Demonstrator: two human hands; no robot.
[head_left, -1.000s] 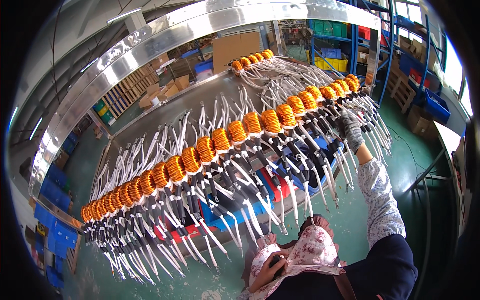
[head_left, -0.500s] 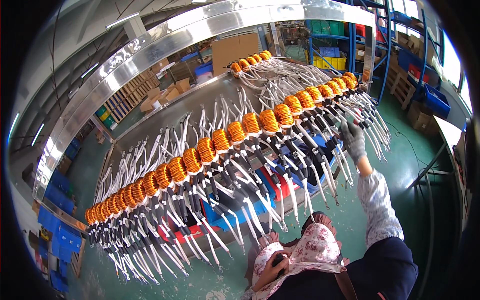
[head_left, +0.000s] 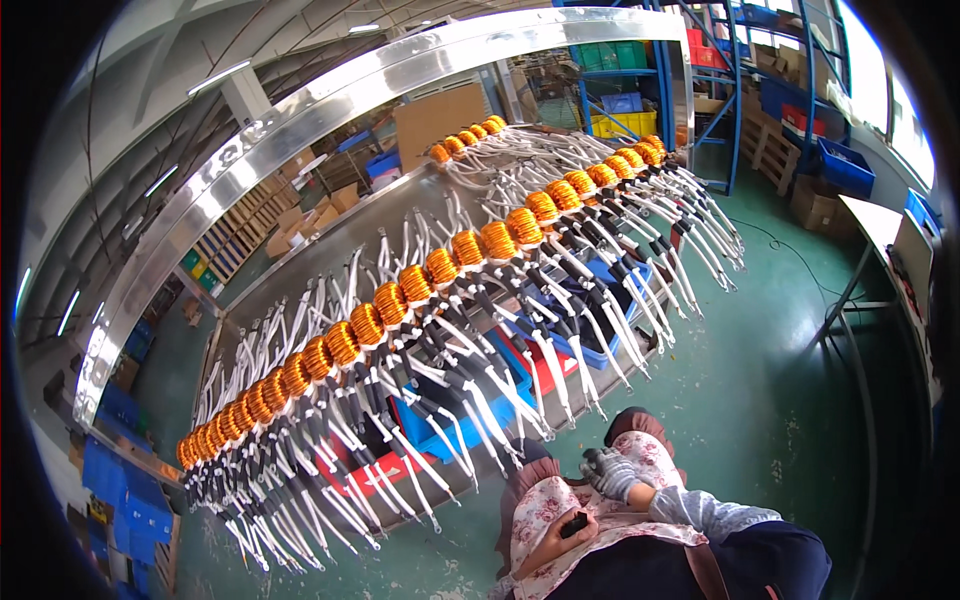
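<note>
The right hand [head_left: 610,472], gloved in grey, is seen drawn in close to the body at about five o'clock in the frame, its fingers loosely curled over the flowered apron [head_left: 570,510] and closed on nothing. The left hand [head_left: 557,535], bare, is held just below it at six o'clock, its fingers wrapped around a small dark object [head_left: 575,523] whose kind cannot be made out.

Directly above the hands, toward twelve o'clock, a long rack [head_left: 300,260] is shown running from eight o'clock up to one o'clock, carrying a row of orange copper coils [head_left: 415,284]. Roughly thirty coils are counted in the front row; the ones at the far left are packed too tightly for a sure count. A second, shorter row of about six coils [head_left: 470,137] is seen behind it at twelve o'clock. From each coil, white-sleeved leads [head_left: 480,405] with black ends are hung down toward the green floor [head_left: 760,400].

Blue and red bins [head_left: 545,365] are glimpsed beneath the leads. A curved metal beam [head_left: 330,100] is arched over the rack, and blue shelving [head_left: 740,60] is visible at one o'clock.
</note>
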